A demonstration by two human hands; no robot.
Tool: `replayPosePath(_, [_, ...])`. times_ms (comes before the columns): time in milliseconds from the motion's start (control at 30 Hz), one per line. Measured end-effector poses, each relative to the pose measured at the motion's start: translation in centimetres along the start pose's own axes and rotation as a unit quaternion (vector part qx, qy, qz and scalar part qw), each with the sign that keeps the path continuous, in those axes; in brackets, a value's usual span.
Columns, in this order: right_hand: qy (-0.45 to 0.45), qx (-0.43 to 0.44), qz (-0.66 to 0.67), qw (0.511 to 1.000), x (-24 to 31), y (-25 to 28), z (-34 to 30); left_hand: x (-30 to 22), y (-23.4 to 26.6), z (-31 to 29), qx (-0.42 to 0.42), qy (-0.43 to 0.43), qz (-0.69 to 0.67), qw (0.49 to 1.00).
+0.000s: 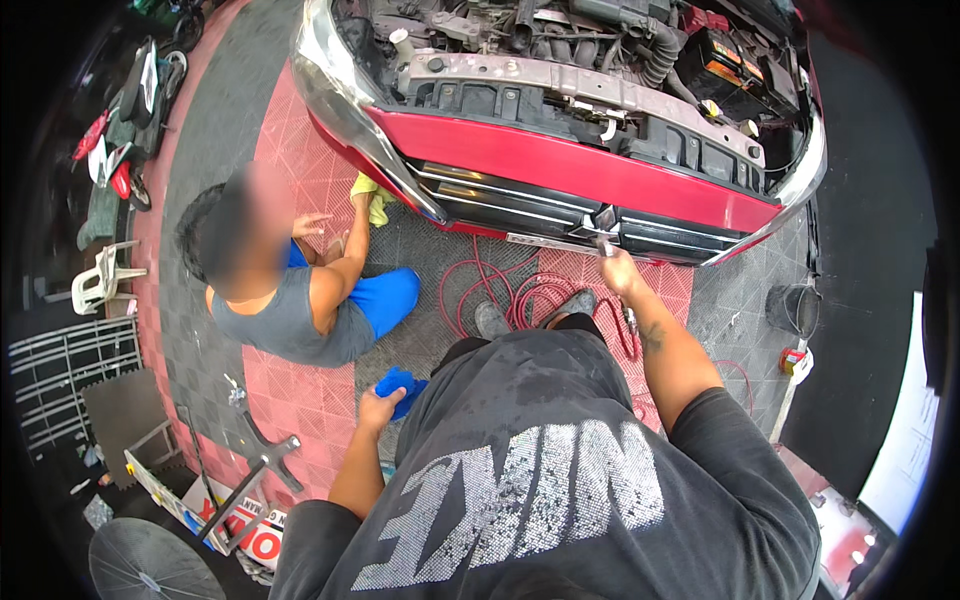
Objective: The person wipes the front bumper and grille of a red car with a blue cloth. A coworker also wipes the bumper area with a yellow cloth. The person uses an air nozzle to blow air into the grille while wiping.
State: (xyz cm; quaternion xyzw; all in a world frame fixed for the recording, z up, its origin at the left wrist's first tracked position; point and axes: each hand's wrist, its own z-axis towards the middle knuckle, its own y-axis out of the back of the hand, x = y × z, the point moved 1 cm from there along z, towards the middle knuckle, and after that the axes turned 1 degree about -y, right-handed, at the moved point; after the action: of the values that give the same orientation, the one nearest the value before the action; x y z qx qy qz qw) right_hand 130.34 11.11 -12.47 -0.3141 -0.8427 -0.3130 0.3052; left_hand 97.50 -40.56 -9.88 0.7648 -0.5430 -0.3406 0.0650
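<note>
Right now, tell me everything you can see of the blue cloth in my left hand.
The blue cloth is a bright blue, soft-looking rag, bunched into a crumpled wad rather than spread flat. The left hand grips it from below, fingers closed around its lower part, so only the upper folds show. It is held low beside the person's dark shirt, above the grey floor tiles. Nothing else touches it.

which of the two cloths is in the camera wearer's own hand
The blue cloth, gripped in the left hand by the hip. The yellow cloth sits under the red bumper, at the crouching co-worker's hand.
</note>
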Motion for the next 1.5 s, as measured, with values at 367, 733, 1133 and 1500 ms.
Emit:
replayPosePath(367, [0.02,-0.015,-0.119,0.993,-1.2,-4.5,2.7,-5.2,0.7,-1.0,0.012,-0.025,0.017,0.999])
replayPosePath(733, [0.053,-0.166,-0.142,0.974,-1.2,-2.2,0.1,-3.5,1.7,-1.2,0.015,-0.004,0.057,0.998])
replayPosePath(1133, [0.046,-0.093,-0.091,0.99,-1.3,0.1,-1.8,-0.7,2.3,2.1,0.013,-0.03,0.063,0.997])
replayPosePath(1500, [-0.004,-0.124,-0.202,0.971,0.1,-0.5,-3.1,-3.3,1.0,0.7,0.025,-0.06,0.07,0.995])
